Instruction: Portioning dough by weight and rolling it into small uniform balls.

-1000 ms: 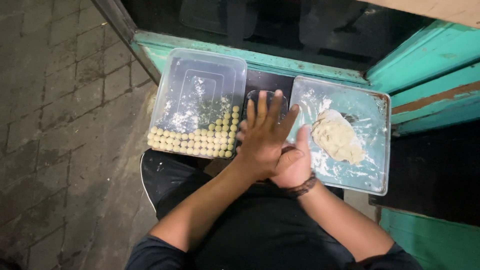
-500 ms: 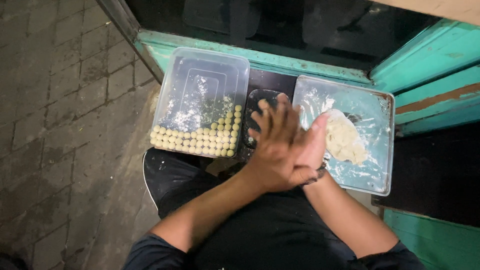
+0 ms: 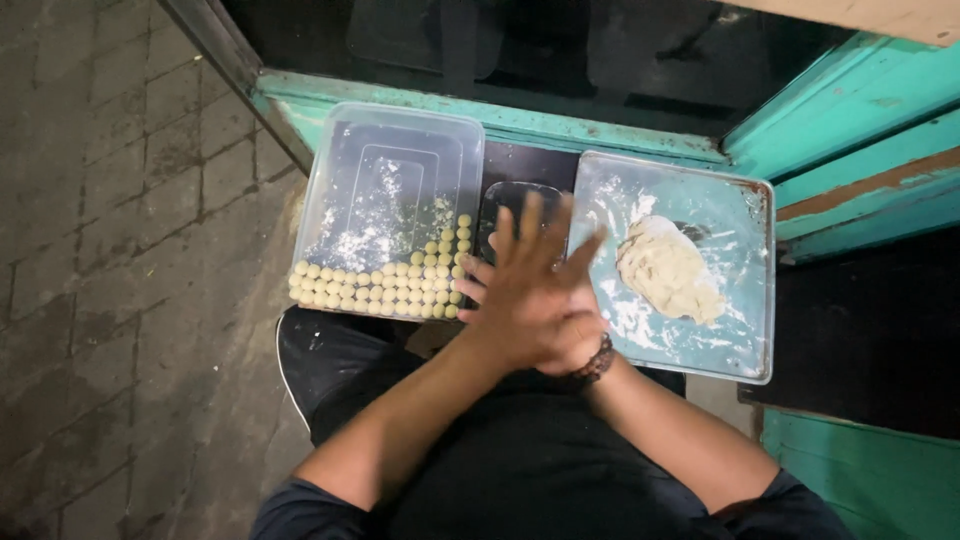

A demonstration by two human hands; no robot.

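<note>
Pale dough lump lies on the floured tray.

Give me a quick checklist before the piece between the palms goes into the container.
1. Left hand pressed over right hand: ok.
2. Dough piece between the palms: cannot tell, hidden.
3. Free floured room in the clear plastic container behind the rows of dough balls: ok.
4. Dough lump left on the floured tray: ok.
5. Small dark tray between the two: contents cannot tell.
</note>
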